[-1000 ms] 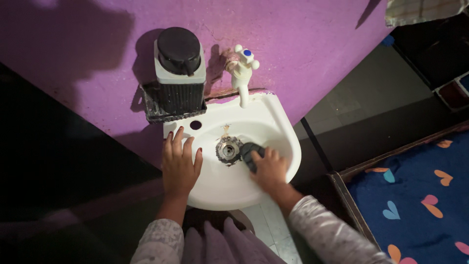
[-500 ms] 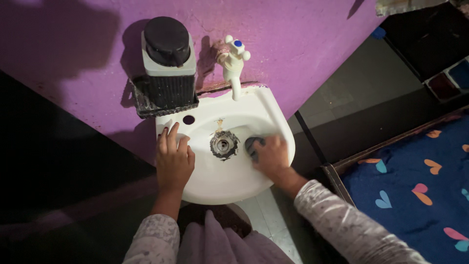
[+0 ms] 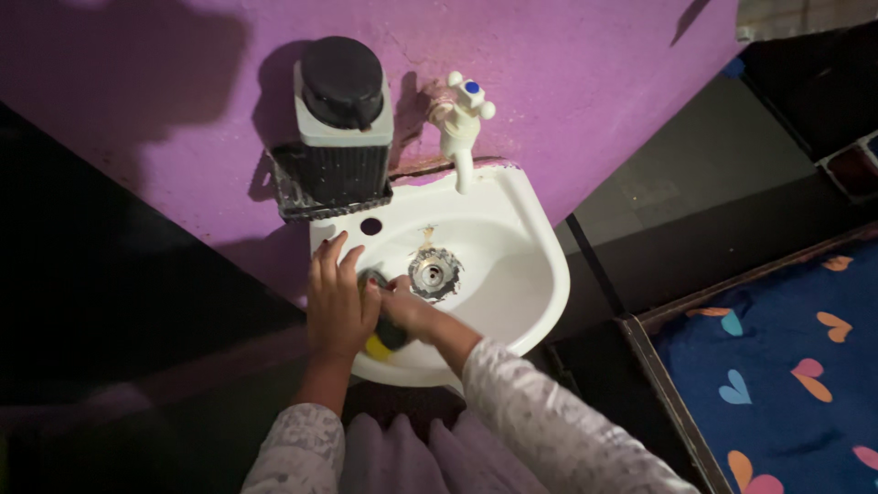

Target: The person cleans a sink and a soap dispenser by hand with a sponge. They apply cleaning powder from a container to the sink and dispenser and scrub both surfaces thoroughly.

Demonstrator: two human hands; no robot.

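My left hand (image 3: 337, 300) lies flat with its fingers spread on the left rim of the small white ceramic wall basin (image 3: 521, 274), fingertips pointing toward the round overflow hole (image 3: 370, 225) near the back edge. My right hand (image 3: 405, 309) is curled shut around a dark scouring sponge with a yellow underside (image 3: 384, 334), pressing it against the inner left wall of the basin, just beside my left palm and touching it; the yellow edge shows at the near rim. The metal drain (image 3: 432, 272), ringed with dark grime, sits in the middle of the bowl just right of my right knuckles, with a rusty streak running from it toward the back edge. At the back rim a white plastic tap with a blue dot on its cross handle (image 3: 464, 123) points its spout down into the bowl. To the left of the tap, against the purple painted wall (image 3: 567, 73), a black-capped dispenser bottle (image 3: 343, 110) stands in a wire holder above the basin's back left corner. A dark blue cloth with coloured heart shapes (image 3: 786, 366) lies well apart, to the right of the basin.
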